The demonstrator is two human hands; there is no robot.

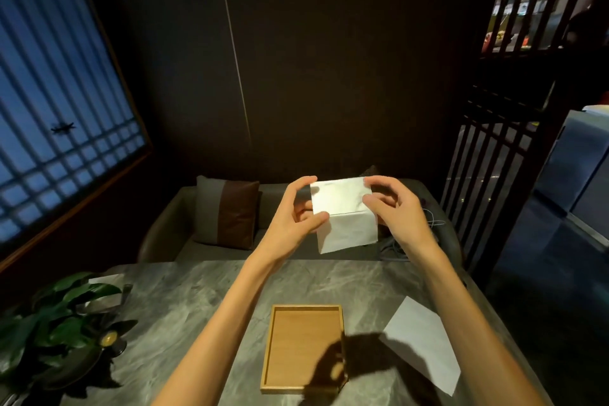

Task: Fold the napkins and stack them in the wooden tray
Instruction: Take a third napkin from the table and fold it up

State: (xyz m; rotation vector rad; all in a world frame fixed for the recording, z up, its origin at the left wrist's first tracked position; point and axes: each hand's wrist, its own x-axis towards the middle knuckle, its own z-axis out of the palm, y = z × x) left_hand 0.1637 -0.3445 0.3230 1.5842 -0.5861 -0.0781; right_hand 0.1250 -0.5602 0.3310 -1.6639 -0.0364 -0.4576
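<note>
A white napkin hangs in the air above the far edge of the table, partly folded with a crease across its middle. My left hand pinches its left edge, thumb in front. My right hand grips its right edge near the top corner. Below, a shallow wooden tray lies on the grey marble table with nothing inside it. Another white napkin lies flat on the table to the right of the tray.
A potted plant and a dark dish stand at the table's left side. Beyond the table is a sofa with a brown and grey cushion. A slatted dark screen stands at the right.
</note>
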